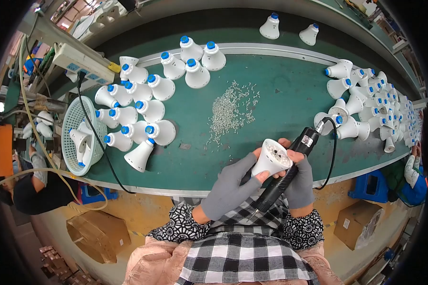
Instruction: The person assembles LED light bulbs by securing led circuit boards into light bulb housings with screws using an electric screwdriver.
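My left hand point(230, 186), in a grey fingerless glove, is closed around a white cone-shaped housing point(266, 160). Its wide open end faces up and to the right, showing pale parts and dark spots inside. In my right hand point(299, 183), gloved the same way, a black electric screwdriver point(290, 166) lies slantwise, its thin bit pointing down and left toward my apron. The right fingertips also touch the housing's rim. A cable runs from the tool's upper end. Beyond my hands, a pile of small silvery screws point(228, 114) is scattered over the green bench top point(285, 76).
Blue-tipped white housings point(161, 132) stand and lie at left, with many more point(366, 102) at right. A pale green basket point(71, 121) holds some too. A power strip point(83, 64) with a black cable hangs at left. Cardboard boxes point(97, 235) sit on the floor. Other people are at both sides.
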`<state>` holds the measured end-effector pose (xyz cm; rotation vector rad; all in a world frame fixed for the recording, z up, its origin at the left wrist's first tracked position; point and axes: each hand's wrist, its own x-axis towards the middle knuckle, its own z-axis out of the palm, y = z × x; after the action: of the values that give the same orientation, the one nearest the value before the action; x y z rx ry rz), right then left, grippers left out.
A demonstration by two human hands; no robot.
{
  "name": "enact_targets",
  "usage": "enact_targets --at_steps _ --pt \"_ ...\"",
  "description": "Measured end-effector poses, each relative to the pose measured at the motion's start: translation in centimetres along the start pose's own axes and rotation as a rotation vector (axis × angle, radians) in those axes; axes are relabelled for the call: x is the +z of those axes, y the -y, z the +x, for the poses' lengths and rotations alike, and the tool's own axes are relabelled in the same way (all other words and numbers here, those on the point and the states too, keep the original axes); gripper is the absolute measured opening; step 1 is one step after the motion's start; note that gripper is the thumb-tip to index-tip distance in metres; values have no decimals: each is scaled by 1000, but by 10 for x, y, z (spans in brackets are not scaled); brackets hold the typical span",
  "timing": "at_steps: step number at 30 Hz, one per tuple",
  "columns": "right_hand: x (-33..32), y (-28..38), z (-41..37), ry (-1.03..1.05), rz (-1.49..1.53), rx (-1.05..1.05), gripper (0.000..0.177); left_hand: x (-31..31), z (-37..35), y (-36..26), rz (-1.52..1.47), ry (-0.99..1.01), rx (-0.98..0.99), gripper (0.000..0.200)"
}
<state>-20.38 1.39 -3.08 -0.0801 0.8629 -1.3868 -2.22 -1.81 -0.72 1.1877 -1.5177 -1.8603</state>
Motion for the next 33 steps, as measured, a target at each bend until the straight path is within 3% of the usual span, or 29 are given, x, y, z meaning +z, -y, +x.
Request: enact_targets --at_steps 1,4,11,14,21,24,26,27,28,31,33 --pt "1 1 0 -13 -10 -5 39 -1 0 -2 -81 45 -85 57" --pt "-2 2 3 -13 -7 23 39 -3 1 4 -229 88 -45 60" --pt "4 1 3 -140 -8 55 36 -8 4 -1 -316 176 -194 64" --pt "-1 -2 5 -138 7 69 35 -6 7 9 -261 186 -89 64" --pt "-4 -4 10 -160 30 91 34 -8 8 8 -179 191 -111 60" --pt "-19 -8 12 -21 92 107 34 -8 9 7 -145 197 -125 59" --pt "-16 -8 4 -2 47 25 34 -8 8 1 -159 205 -136 56" --pt "-13 -7 -1 8 24 -16 34 -8 8 3 -44 181 -46 60" --pt "-15 -5 -6 90 -147 -87 35 -7 8 2 -75 166 -39 59" --pt "-9 -6 -5 -3 -225 -120 33 -5 7 1 -68 154 -24 57" --pt "-18 -6 -2 44 -81 -46 32 -5 8 8 -55 163 -9 56"
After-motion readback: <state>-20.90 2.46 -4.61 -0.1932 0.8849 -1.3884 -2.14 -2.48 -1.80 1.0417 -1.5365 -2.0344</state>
